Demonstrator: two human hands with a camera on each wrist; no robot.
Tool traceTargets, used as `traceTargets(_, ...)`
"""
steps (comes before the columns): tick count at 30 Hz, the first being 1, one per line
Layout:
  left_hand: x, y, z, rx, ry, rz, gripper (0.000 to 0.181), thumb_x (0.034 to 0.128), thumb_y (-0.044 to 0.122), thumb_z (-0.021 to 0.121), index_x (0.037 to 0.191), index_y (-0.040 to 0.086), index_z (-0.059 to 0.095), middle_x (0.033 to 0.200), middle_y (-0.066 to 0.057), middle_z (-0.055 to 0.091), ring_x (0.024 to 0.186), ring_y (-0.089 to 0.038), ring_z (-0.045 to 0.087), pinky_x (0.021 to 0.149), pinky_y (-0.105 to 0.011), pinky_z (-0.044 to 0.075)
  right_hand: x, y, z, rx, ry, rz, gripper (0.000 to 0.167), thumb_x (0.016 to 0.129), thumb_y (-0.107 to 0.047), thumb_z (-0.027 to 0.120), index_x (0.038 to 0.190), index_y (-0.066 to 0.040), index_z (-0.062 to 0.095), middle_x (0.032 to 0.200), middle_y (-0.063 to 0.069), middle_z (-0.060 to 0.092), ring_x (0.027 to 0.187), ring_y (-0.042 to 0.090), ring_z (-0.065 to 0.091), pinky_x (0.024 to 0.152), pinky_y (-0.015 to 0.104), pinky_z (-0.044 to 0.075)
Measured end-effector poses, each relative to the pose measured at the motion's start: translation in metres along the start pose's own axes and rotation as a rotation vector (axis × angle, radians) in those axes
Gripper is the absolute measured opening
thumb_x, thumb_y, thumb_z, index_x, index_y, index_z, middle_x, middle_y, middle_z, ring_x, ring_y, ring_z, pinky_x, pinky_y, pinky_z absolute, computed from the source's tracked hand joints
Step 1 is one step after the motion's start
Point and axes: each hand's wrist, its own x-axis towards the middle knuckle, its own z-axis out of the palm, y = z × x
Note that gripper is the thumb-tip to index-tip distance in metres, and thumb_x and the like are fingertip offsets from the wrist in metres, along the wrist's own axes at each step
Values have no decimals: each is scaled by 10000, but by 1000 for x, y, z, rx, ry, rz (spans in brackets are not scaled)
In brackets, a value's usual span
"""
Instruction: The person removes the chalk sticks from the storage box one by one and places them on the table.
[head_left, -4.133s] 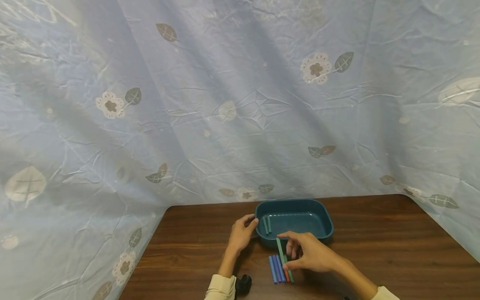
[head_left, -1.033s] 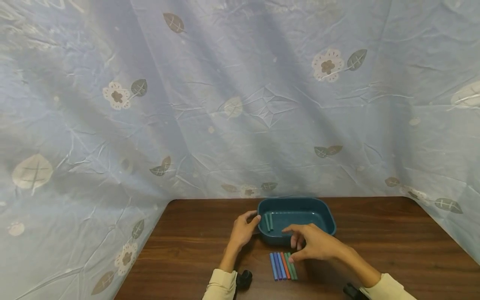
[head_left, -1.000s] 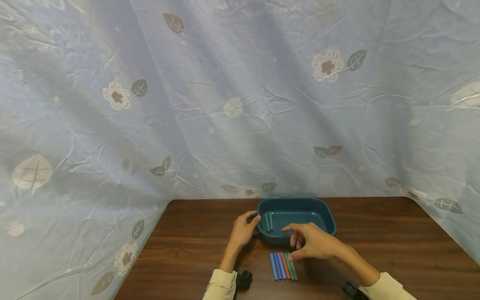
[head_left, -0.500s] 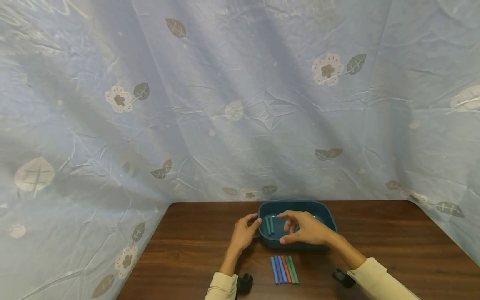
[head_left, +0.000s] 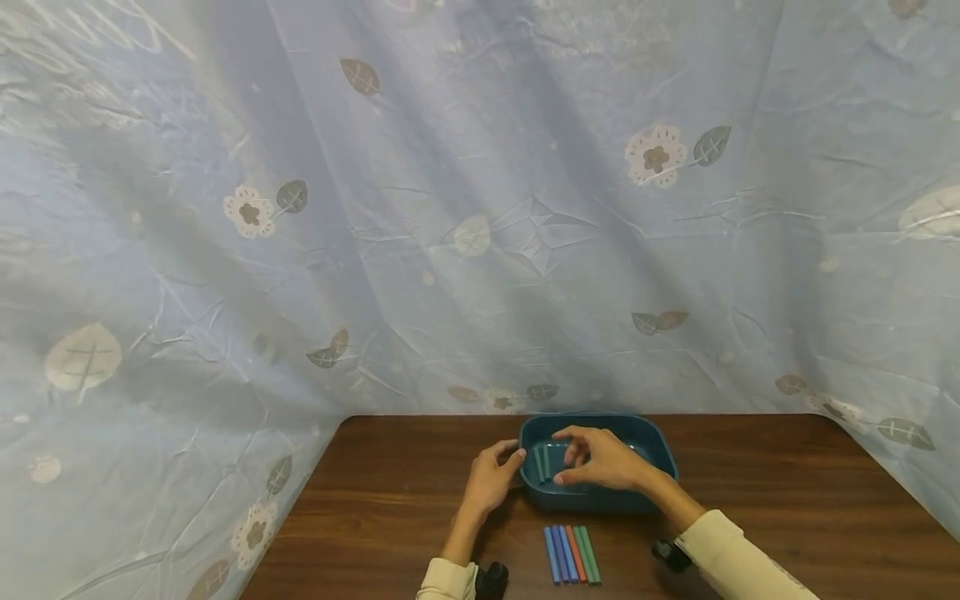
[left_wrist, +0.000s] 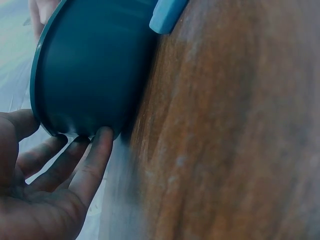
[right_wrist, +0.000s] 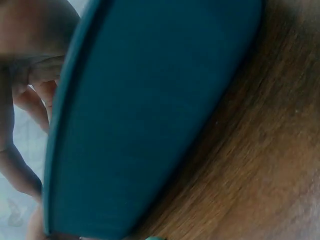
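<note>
A dark teal plastic basin (head_left: 600, 502) with rounded corners stands near the table's back edge. My left hand (head_left: 491, 479) grips its left end. In the left wrist view, the thumb goes over the rim and the fingertips (left_wrist: 104, 132) touch the outer wall. My right hand (head_left: 603, 460) hovers over the basin, thumb and index finger spread apart, nothing visible between them. Two teal-green sticks (head_left: 542, 464) lie inside, to the left. In front of the basin, several chalk-like sticks (head_left: 572, 555) lie in a row: blue and purple, then red, then green. In the right wrist view the basin wall hides much of the hand.
The brown wood-grain table (head_left: 405, 508) extends to both sides of the basin. Behind it hangs a pale blue curtain (head_left: 480, 317) with leaves and flowers. Black wrist devices (head_left: 492, 579) sit near both cuffs.
Earlier my right hand held a green stick over the row; a second later that stick lay in the row. The right hand has since moved from the row to over the basin. My left hand stays put.
</note>
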Motion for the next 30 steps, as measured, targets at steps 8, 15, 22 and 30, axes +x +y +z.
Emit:
traceTargets(8,-3,-4,1,-70,-16,-28,404,1071,249,671,1382,-8,689,1270,-221,754,1077,-363,776,876,-450,679,2,12,4,21,-7,22,788,913,-363,873,1505,43,547,1025,58,713,882,131,706,727,252,607)
traceTargets(15,0,-1,-1,-49,-18,-25,413,1080,263,661,1400,3,680,1318,-220,734,1076,-305,774,893,-439,675,9,22,0,6,-8,56,804,910,-355,875,1520,42,535,1004,31,714,877,109,713,750,259,610)
traceTargets(22,4,2,-4,-56,-25,-10,425,1087,257,650,1412,-16,665,1332,-250,718,984,-311,799,842,-417,689,19,24,-3,-41,-29,87,824,901,-347,885,1533,39,523,999,14,717,908,131,707,825,358,638)
traceTargets(30,0,-1,-1,-42,-31,-46,421,1088,281,650,1415,18,674,1339,-213,727,1055,-262,779,868,-360,678,24,27,8,-57,-51,159,873,866,-365,916,1552,1,519,993,-4,709,880,120,682,859,426,630)
